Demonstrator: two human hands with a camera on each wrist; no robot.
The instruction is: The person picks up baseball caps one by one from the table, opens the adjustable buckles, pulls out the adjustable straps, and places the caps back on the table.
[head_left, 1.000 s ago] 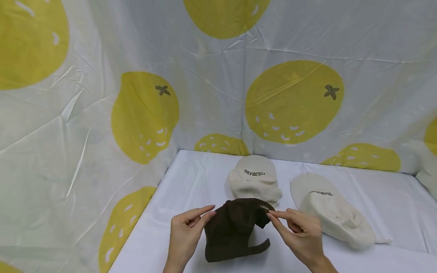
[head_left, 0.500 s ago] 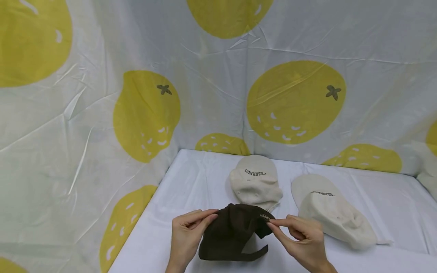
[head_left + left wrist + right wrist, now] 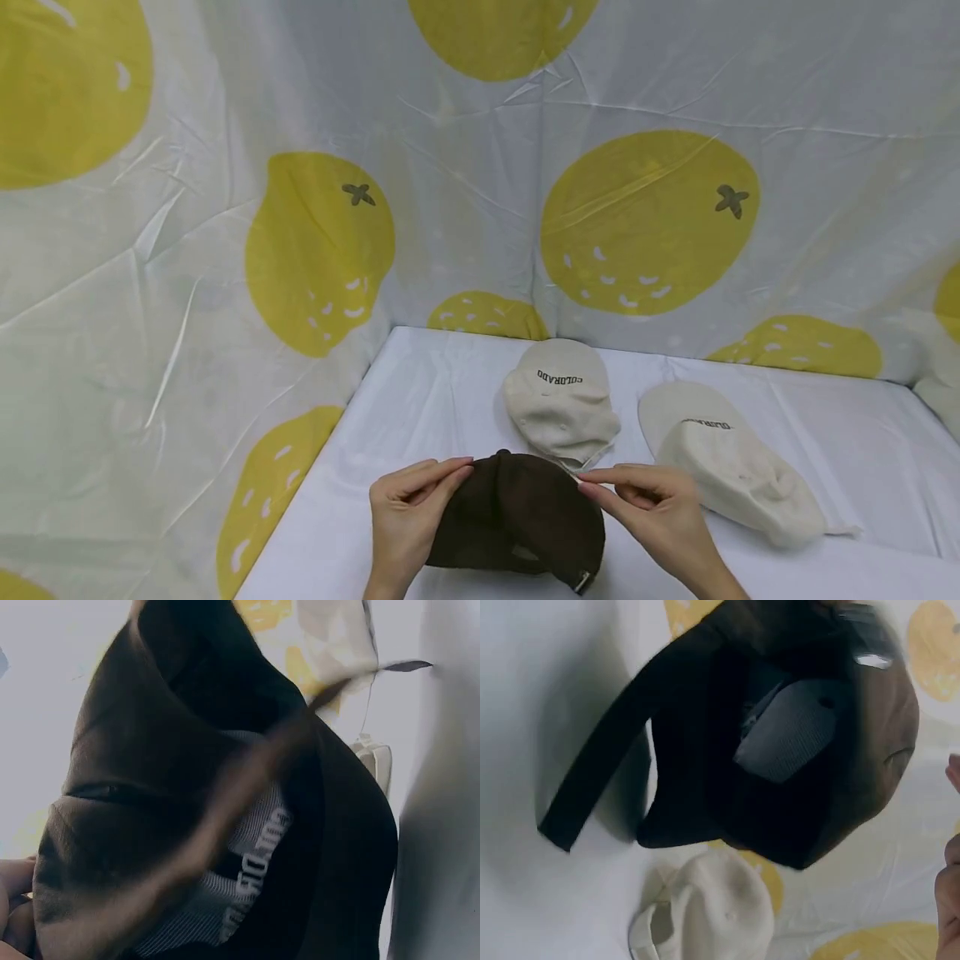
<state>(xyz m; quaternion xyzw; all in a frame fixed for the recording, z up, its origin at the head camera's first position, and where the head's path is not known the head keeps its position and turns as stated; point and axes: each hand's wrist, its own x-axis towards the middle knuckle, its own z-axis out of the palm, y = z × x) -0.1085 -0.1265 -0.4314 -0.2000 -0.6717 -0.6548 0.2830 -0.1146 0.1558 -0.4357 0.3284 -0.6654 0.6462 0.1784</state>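
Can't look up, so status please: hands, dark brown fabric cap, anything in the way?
Left hand pinching dark brown fabric cap; right hand at its edge, grip unclear. Crown uppermost. Two cream fabric caps beyond, apparently not blocking.

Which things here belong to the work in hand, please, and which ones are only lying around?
Part of the work, it seems:
dark brown cap
left hand, pinching its edge
right hand, close beside it

Probably just lying about:
beige COLORADO cap, beyond the brown one
second beige cap, farther right
lemon-print cloth, only background
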